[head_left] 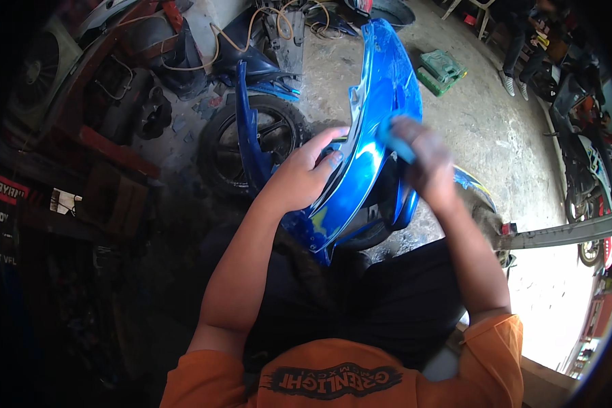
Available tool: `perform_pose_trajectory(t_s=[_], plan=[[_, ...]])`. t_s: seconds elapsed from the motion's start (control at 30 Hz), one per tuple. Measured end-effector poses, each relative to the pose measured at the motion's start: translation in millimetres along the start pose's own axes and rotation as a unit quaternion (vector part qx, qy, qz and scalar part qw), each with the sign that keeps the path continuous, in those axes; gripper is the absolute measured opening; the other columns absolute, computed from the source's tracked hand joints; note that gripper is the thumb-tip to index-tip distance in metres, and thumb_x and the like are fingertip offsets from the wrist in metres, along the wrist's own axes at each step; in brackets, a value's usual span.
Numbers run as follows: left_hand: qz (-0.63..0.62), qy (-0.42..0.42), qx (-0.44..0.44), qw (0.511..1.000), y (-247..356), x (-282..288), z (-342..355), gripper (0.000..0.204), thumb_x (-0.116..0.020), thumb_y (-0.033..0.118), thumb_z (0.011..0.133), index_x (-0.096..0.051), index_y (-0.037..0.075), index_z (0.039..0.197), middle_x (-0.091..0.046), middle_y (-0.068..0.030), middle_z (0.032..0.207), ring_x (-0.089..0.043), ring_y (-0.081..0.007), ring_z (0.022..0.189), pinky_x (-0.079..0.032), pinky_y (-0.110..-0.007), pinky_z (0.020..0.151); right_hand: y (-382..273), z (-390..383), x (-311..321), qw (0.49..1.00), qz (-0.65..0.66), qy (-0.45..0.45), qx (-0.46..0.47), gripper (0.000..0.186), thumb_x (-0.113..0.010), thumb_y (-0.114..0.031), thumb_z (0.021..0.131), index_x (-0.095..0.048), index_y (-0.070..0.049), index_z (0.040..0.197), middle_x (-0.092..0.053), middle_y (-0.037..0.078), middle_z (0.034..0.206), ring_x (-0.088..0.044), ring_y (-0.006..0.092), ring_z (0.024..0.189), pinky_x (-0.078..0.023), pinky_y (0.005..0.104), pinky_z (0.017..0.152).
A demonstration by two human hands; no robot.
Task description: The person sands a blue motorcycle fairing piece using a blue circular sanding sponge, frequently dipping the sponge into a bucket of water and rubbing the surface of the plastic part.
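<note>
A glossy blue motorcycle body panel [386, 81] stands upright in front of my knees, its tall end pointing away from me. My left hand [307, 175] grips its left edge, with the thumb and fingers on the rim. On the panel's right side, my right hand [428, 160] is blurred by motion and closed on a light-blue pad [400, 147], which is against the blue surface. The pad's exact kind is too smeared to tell. Scuffed, yellowish patches show on the panel's lower end near my lap.
A wheel with a tyre [214, 146] lies on the floor behind a darker blue panel part [246, 115]. Further off is a green plastic case [442, 71]. Another person [520, 41] sits at the far right, near a parked motorcycle [585, 146]. A hose [216, 41] snakes along the back left.
</note>
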State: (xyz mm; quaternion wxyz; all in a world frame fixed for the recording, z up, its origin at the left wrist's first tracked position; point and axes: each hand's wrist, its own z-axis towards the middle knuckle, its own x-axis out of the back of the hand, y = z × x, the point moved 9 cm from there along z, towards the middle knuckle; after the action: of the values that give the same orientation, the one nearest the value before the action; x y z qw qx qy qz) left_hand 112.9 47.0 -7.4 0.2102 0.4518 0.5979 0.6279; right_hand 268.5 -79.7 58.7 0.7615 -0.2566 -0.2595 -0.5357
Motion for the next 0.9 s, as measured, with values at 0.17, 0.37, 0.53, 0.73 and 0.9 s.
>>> perform_pose_trajectory(t_s=[0.17,0.37,0.53,0.73,0.9], plan=[[0.044,0.059,-0.106,0.992,2,11,-1,0.045,-0.054,0.011,0.114,-0.053,0.005,0.159,-0.065,-0.0143,0.149,-0.06,-0.0181,0.132,-0.046,-0.036,0.117,-20,-4,-15,0.998,0.061,-0.027,-0.001,0.049,-0.066,0.006,0.079,-0.074,-0.001,0.126,-0.074,0.019,0.137,-0.071,0.0379,0.129,-0.058,0.0481,0.112],[0.04,0.046,-0.066,0.996,1,8,0,0.046,-0.055,0.01,0.114,-0.052,0.005,0.159,-0.065,-0.0143,0.148,-0.06,-0.0178,0.131,-0.046,-0.036,0.116,-53,-7,-23,0.992,0.067,-0.071,0.074,0.05,-0.064,0.011,0.075,-0.074,0.002,0.123,-0.076,0.019,0.132,-0.071,0.0402,0.128,-0.059,0.0476,0.11],[0.035,0.038,-0.053,0.997,0,5,-1,0.046,-0.054,0.009,0.114,-0.051,0.005,0.16,-0.065,-0.0149,0.149,-0.06,-0.0193,0.134,-0.046,-0.037,0.118,-19,-2,-11,0.998,0.053,0.001,-0.016,0.056,-0.065,0.013,0.072,-0.075,0.002,0.126,-0.076,0.018,0.132,-0.07,0.0394,0.13,-0.057,0.0489,0.113],[-0.006,0.025,-0.049,0.998,0,5,0,0.046,-0.055,0.01,0.114,-0.051,0.005,0.16,-0.065,-0.0123,0.147,-0.062,-0.0165,0.127,-0.049,-0.035,0.113,-1,-2,-10,0.997,0.061,-0.006,-0.043,0.06,-0.068,0.012,0.071,-0.073,0.002,0.13,-0.074,0.017,0.138,-0.069,0.0381,0.134,-0.055,0.0496,0.116],[0.024,0.031,-0.058,0.998,-1,4,-1,0.047,-0.056,0.01,0.114,-0.052,0.004,0.16,-0.066,-0.0107,0.143,-0.062,-0.0147,0.123,-0.05,-0.033,0.11,-65,-19,-25,0.99,0.084,-0.091,0.071,0.055,-0.068,0.012,0.076,-0.075,-0.001,0.129,-0.075,0.018,0.135,-0.07,0.038,0.132,-0.056,0.0487,0.115]])
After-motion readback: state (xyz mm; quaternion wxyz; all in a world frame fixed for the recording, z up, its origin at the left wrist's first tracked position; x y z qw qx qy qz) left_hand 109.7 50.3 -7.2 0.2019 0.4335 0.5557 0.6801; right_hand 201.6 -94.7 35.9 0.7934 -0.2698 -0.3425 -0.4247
